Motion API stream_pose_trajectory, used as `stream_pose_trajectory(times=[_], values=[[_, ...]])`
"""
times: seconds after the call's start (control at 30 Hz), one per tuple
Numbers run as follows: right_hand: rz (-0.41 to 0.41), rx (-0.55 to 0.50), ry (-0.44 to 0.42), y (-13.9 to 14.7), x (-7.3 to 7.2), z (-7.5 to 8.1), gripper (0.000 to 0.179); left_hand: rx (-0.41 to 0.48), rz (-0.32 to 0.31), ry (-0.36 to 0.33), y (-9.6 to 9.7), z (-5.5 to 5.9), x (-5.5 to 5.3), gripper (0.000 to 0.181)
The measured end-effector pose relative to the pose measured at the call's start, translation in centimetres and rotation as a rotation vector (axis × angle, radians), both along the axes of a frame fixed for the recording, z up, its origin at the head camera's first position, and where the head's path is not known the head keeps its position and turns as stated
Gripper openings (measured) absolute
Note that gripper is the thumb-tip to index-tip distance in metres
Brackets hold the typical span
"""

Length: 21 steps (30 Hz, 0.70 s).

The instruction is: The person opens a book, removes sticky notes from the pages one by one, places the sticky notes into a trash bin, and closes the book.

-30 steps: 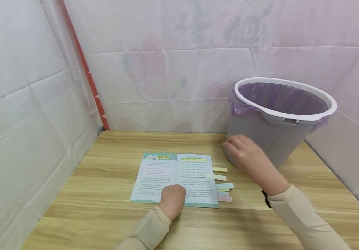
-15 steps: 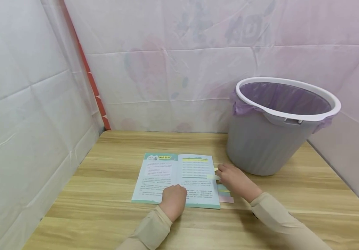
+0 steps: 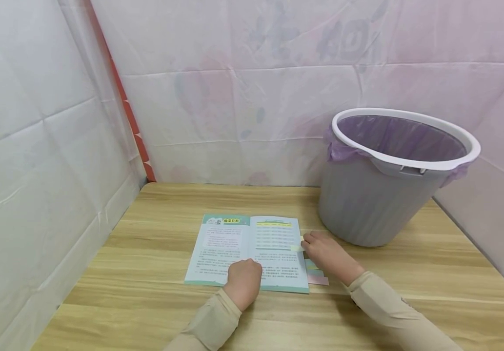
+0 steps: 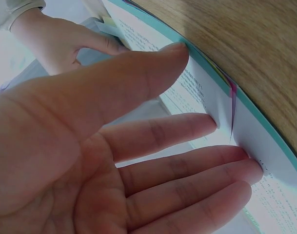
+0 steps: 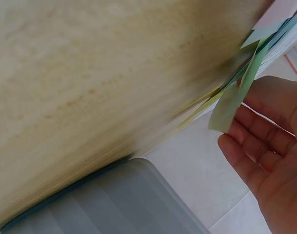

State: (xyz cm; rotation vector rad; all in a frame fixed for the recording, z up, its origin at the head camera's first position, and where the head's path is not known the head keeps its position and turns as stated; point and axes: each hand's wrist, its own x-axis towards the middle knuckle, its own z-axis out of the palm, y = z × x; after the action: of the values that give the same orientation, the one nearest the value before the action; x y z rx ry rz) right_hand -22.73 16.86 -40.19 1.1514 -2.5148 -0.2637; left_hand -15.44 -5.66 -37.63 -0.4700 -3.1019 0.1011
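An open booklet (image 3: 223, 261) with printed pages and green borders lies flat on the wooden table. Across its lower middle, near the centre fold, rests my left hand (image 3: 244, 282); in the left wrist view its fingers (image 4: 160, 136) are extended, tips on the page. At the booklet's right edge my right hand (image 3: 328, 254) pinches a pale green sticky tab (image 5: 223, 109) between thumb and fingers. The tab's inner end (image 3: 296, 248) still lies on the page. Below the hand, a pink sticky tab (image 3: 318, 280) and bluish ones stick out of the page edge.
A grey trash bin (image 3: 366, 204) with a white rim and purple liner stands at the table's back right, just beyond the right hand. Pale sheeting (image 3: 234, 112) hangs behind and at both sides of the wooden table (image 3: 124, 302).
My right hand has come down and left from in front of the bin to the booklet's right edge and taken hold of the pale green tab. The left hand has stayed put.
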Motion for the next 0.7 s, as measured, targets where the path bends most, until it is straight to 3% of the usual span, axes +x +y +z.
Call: stream_pose_trajectory(times=[0.7], values=[[-0.047,-0.028,0.019,-0.36,-0.57,0.5,0.018,-0.014,-0.007,0.002,0.02,-0.48,-0.3,0.006]])
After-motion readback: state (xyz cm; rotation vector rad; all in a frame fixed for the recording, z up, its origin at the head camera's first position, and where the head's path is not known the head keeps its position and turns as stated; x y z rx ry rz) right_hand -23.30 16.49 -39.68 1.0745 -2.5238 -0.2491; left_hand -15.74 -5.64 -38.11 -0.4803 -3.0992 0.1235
